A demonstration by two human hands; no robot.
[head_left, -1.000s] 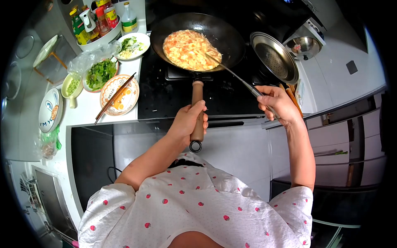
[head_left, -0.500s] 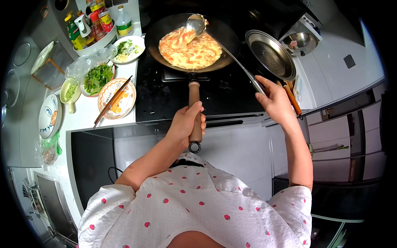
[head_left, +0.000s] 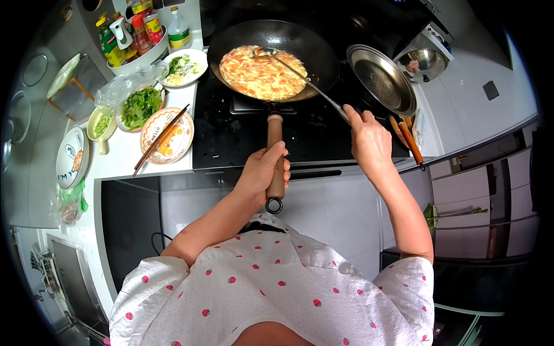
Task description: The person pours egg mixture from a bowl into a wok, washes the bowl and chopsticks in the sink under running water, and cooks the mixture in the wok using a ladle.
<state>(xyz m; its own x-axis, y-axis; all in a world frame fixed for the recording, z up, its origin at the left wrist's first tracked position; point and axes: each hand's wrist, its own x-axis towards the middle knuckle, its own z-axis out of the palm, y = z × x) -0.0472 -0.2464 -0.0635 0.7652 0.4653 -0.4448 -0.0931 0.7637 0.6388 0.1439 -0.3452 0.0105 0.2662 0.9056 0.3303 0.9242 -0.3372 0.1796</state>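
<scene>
My left hand (head_left: 264, 173) is closed around the brown handle of a dark wok (head_left: 320, 55) on the black stovetop. Inside the wok lies a soupy egg and tomato mixture (head_left: 254, 78), orange and yellow, gathered toward the left side. My right hand (head_left: 371, 141) grips the end of a long metal ladle (head_left: 311, 85). The ladle's bowl is sunk in the food near the wok's middle, so most of it is hidden.
Right of the wok stands a steel steamer pan (head_left: 381, 81), with a metal bowl (head_left: 424, 62) behind it. On the left counter are a patterned bowl (head_left: 179, 135) with chopsticks (head_left: 161, 139) across it, leafy greens (head_left: 141, 108), a plate of chopped garnish (head_left: 199, 60) and several seasoning bottles (head_left: 179, 32).
The ladle's bowl has dropped from above the food down into it. My right hand has shifted slightly left and turned knuckles up. My left hand keeps its hold on the wok handle.
</scene>
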